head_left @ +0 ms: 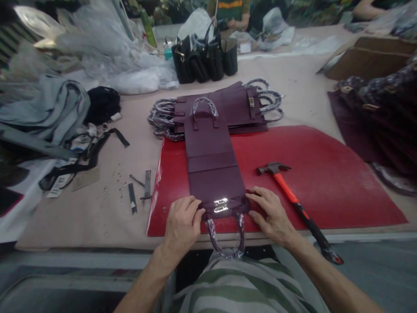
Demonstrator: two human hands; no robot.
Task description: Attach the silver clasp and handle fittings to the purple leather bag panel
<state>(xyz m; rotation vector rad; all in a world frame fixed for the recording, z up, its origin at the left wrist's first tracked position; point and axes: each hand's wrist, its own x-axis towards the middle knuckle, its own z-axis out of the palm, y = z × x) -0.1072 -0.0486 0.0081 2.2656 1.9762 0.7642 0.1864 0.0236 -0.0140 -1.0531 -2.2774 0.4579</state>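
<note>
A flat dark purple handbag panel (211,178) lies lengthwise before me, with a plastic-wrapped handle at each end. Two shiny metal clasp pieces (220,205) sit near its close end. My left hand (184,219) pinches the panel's left edge beside the clasp. On the opposite edge, my right hand (269,213) grips the near right corner between thumb and fingers. The near handle (241,237) hangs past the table's front edge toward my striped shirt. The panel's far end rests on a stack of similar purple panels (224,104). Beneath it lies a red mat (293,156).
A claw hammer (289,191) with an orange and black handle lies right of my right hand. Small metal tools (146,187) are at left. Black bags (205,61) stand at the back, near a person. More purple bag pieces (384,117) are heaped at right.
</note>
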